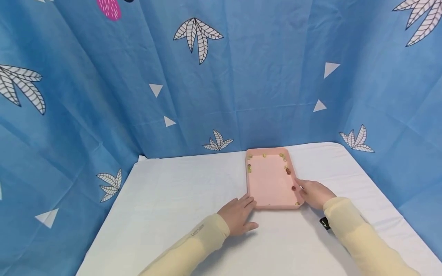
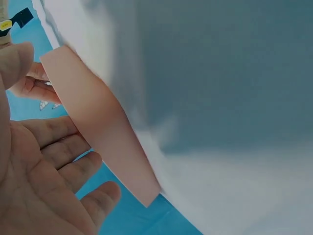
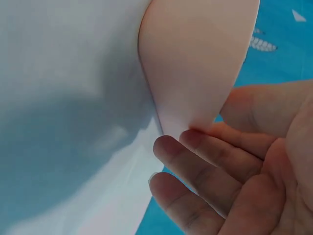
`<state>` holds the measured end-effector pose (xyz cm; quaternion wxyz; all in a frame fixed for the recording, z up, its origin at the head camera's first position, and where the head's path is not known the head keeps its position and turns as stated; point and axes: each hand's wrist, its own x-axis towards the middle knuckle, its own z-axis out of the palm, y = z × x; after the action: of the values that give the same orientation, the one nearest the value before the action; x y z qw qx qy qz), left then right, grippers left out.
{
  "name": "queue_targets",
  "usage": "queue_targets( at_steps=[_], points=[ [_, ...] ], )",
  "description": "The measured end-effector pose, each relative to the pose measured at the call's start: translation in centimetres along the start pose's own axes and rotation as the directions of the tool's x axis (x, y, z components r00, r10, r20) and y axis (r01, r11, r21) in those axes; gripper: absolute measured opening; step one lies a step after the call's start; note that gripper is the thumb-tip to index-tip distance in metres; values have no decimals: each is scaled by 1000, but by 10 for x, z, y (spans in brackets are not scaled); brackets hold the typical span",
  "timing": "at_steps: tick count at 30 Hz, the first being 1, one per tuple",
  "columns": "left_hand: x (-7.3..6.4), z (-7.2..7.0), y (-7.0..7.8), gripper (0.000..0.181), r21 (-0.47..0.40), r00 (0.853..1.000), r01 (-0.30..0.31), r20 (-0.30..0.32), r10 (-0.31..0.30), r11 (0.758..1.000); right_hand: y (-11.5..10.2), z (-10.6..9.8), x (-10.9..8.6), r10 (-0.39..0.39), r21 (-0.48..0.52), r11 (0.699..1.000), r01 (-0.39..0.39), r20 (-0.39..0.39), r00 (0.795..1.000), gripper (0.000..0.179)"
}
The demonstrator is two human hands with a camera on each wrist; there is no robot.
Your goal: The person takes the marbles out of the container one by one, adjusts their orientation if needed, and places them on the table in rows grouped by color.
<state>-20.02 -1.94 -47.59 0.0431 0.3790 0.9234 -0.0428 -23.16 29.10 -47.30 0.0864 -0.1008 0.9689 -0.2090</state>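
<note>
**Tray Contact: Both Hands at the Pink Tray (image 1: 271,182)**

Clock positions referred to the head view, with the tray's centre as the hub and 12 o'clock at its far end.

The left hand (image 1: 238,215) was at 7 o'clock. Its fingers were extended and spread, with contact at the near-left corner of the tray; its thumb stood away from the wall. The right hand (image 1: 315,193) was at 4 o'clock. It pinched the side wall between thumb and fingers.

Yellow-green pieces (image 1: 283,156), small in format, lay inside the tray along its walls at 10, 11, 1 and 2 o'clock, and between 4 and 5. Dark red-brown pieces (image 1: 288,171) lay at 2 o'clock. A single dark red piece (image 1: 293,188) lay at 4 o'clock, just beside the right hand.

Pale yellow sleeves (image 1: 193,239) covered both forearms. A black object (image 1: 324,223) showed beside the right sleeve.

The tray occupied the 1 o'clock position of the white-covered tabletop (image 1: 186,191), near its far edge. A blue curtain (image 1: 269,84), printed with leaves and triangles, hung beyond, from 9 through 12 to 3 o'clock.
</note>
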Motion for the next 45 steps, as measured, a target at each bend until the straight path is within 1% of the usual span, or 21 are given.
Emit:
queue_targets(
  at_steps=[4, 8, 10, 15, 22, 27, 32, 37, 40, 45],
  points=[
    [-15, 3, 1, 73, -6, 1000, -30, -1, 30, 1000, -2, 4, -11, -70, -33, 997, 69, -16, 997, 52],
    [-29, 4, 3, 74, -20, 999, -54, 2, 54, 998, -5, 7, -20, -133, -63, 989, 131, -35, 990, 51],
    [-36, 5, 5, 73, -15, 998, -68, -4, 68, 998, -8, 8, -24, -153, -74, 986, 150, -40, 987, 51],
    [-49, 8, 10, 71, -13, 994, -106, -30, 106, 994, -15, 12, -33, -158, -103, 983, 153, -44, 986, 51],
    [-62, 4, 16, 66, -4, 988, -151, -46, 150, 989, -26, 13, -46, -181, -167, 971, 169, -62, 981, 51],
    [-64, 3, 18, 58, 12, 985, -164, -56, 165, 986, -29, 15, -50, -199, -192, 965, 181, -77, 977, 52],
    [-61, 4, 21, 55, -8, 988, -148, -51, 147, 989, -25, 23, -48, -203, -189, 964, 187, -66, 977, 58],
    [-55, 9, 21, 59, -8, 993, -117, -37, 116, 993, -20, 28, -44, -206, -188, 963, 193, -50, 977, 65],
    [-52, 11, 20, 62, -17, 995, -97, -36, 96, 995, -17, 28, -38, -179, -151, 973, 173, -28, 983, 69],
    [-51, 11, 18, 64, -25, 995, -89, -48, 88, 996, -11, 24, -20, -110, -55, 992, 110, 8, 994, 77]
  ],
)
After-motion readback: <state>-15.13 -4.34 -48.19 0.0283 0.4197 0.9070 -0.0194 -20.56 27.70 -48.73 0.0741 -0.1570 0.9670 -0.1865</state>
